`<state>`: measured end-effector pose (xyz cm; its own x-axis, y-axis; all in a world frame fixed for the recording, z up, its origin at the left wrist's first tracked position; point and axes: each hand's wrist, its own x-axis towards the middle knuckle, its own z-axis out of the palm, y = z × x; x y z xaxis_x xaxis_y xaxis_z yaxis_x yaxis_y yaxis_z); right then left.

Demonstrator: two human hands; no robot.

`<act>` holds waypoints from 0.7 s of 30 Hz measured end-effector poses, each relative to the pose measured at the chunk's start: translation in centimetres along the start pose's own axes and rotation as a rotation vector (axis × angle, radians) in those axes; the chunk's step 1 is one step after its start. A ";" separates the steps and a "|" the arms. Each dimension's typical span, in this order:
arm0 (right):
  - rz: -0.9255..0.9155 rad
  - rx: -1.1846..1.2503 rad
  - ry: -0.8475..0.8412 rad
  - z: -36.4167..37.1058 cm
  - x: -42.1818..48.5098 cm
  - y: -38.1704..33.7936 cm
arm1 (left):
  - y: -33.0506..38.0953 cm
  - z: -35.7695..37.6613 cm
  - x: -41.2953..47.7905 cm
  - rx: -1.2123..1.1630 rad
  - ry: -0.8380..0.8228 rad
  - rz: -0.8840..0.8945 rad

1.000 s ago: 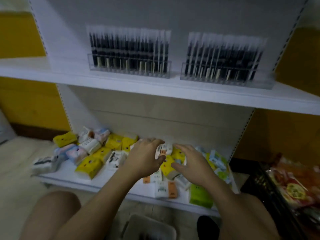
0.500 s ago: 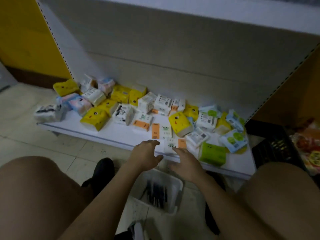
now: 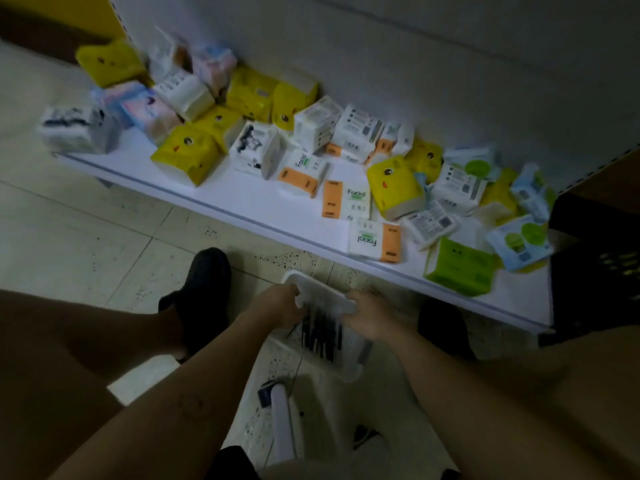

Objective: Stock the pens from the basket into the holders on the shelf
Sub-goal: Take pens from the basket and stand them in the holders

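Observation:
A white basket (image 3: 347,366) stands on the floor between my knees, with several dark pens (image 3: 320,336) lying in it. My left hand (image 3: 277,306) reaches into the basket's left side with its fingers bent down over the pens; blur hides whether it holds any. My right hand (image 3: 367,317) lies over the basket's right side, fingers stretched toward the far rim and nothing visibly in them. The pen holders on the upper shelf are out of view.
The white bottom shelf (image 3: 242,199) just beyond the basket carries several tissue packs (image 3: 394,187) in yellow, white, orange and green. A black crate (image 3: 595,271) stands at the right. My black shoe (image 3: 204,296) is left of the basket, a white object (image 3: 282,424) below it.
My view has tipped down from the upper shelf with its pen holders to the floor. Both hands have dropped from the tissue packs into the basket.

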<state>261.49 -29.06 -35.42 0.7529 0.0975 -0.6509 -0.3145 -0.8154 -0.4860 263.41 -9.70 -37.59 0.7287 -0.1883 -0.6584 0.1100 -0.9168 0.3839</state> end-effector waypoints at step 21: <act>0.252 0.072 -0.198 8.2 9.8 5.2 | -4.1 11.5 10.3 -0.077 -0.152 -0.101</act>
<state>262.45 -27.62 -49.07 0.5215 0.0126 -0.8531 -0.5218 -0.7864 -0.3306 262.69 -11.88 -53.35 0.6012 -0.1530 -0.7843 0.2335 -0.9050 0.3555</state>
